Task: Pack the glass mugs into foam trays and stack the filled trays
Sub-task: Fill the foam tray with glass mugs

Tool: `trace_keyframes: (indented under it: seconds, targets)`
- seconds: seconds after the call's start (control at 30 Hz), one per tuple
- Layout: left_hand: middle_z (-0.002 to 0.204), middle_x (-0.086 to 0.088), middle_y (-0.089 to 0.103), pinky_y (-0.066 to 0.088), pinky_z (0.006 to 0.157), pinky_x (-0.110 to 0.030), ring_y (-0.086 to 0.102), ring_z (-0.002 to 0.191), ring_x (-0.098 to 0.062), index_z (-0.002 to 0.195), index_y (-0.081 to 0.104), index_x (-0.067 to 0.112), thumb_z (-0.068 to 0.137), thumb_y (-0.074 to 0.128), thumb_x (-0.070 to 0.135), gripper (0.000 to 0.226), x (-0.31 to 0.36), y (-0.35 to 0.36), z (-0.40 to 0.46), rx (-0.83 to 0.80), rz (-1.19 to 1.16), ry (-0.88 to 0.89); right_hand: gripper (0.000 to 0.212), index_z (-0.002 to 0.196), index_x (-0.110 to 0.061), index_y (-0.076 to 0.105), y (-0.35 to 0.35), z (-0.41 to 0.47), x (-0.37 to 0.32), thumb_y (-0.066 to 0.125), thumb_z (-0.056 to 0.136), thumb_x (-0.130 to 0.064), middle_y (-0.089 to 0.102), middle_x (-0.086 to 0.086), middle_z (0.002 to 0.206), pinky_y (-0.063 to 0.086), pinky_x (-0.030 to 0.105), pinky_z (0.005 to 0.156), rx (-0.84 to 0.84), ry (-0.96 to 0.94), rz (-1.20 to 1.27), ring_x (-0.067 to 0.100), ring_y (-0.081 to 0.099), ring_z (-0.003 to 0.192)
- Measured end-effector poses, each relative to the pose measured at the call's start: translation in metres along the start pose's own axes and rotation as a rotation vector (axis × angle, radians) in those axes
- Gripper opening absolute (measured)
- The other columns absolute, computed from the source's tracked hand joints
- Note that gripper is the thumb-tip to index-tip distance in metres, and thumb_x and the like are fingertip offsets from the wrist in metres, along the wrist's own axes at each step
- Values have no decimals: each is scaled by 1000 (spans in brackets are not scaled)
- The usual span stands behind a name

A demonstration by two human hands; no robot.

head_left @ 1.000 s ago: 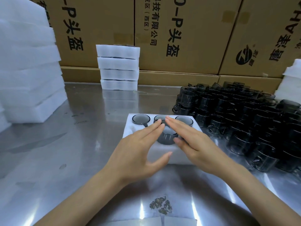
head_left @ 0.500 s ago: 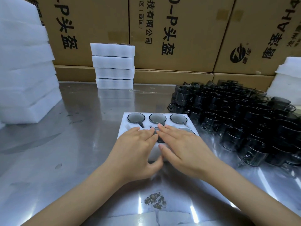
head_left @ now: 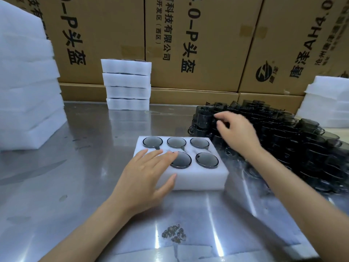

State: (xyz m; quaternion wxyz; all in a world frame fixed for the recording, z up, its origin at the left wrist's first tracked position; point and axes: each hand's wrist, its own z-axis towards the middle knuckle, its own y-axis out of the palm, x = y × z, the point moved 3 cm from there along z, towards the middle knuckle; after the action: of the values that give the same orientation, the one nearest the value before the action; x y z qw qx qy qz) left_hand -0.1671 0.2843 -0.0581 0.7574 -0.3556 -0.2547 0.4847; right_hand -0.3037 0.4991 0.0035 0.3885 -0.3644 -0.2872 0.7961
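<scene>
Head view shows the foam tray (head_left: 198, 176) lying on the steel bench (head_left: 75, 186) in front of the person, with its long side running left to right. Five of its six pockets carry a dark glass mug, mouth down, so only round bases show: three in the far row and two in the near row. The near-left pocket is under the left hand (head_left: 145, 176), so I cannot tell if it is empty; I judge it is the one still to fill.

This left hand rests flat on the tray, fingers (head_left: 160, 156) straight and a little spread, the tips touching the middle near mug (head_left: 181, 159).

The right hand (head_left: 238, 133) is over the near-left edge of the pile of loose mugs (head_left: 292, 140), which lies to the right of the tray and just beside it. Its fingers (head_left: 220, 118) are bent downward and apart, holding nothing that I can see. The nearest mugs are directly below and in front of these fingers, stacked; which way their handles point is not clear.

The right hand is clearly the nearer one for the next pick, and the mug must then travel left and toward the person.
</scene>
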Motion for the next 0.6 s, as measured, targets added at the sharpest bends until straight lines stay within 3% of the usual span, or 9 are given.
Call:
trace_keyframes:
  seconds: [0.07,0.17,0.3,0.47,0.6]
  targets:
    - [104,1,70,46,91,-34,65,101,-21,117,66,12,88,45,37,43,-3,-2,0,44,-59,-28,36,131,-21,54,-6,23,29,46,96,-25,59,3,128,46,35,76,29,133,-130,25,53,114]
    - [101,4,69,41,87,-28,63,97,-20,116,66,14,91,42,36,41,-9,-4,-1,66,-126,-63,41,138,-16,45,-4,42,65,46,98,-24,53,9,133,50,40,75,-126,308,-310,32,47,120]
    - [100,9,69,39,83,-24,60,97,-13,115,66,19,92,40,37,39,-16,-6,-2,104,-197,-108,32,127,-13,51,8,44,84,49,98,-26,57,12,116,52,39,75,-376,420,-450,32,56,98]
    - [105,12,68,40,85,-24,59,100,-11,117,65,21,92,39,40,41,-23,-7,-5,113,-261,-150,19,110,-14,63,9,44,82,48,99,-17,64,10,90,43,30,56,-280,410,-464,29,60,74]
    - [108,16,66,39,86,-21,55,103,-5,117,65,25,92,36,44,42,-24,-8,-5,129,-299,-179,23,115,-14,63,-8,45,69,48,99,-18,66,14,98,44,32,60,-162,396,-425,30,59,79]
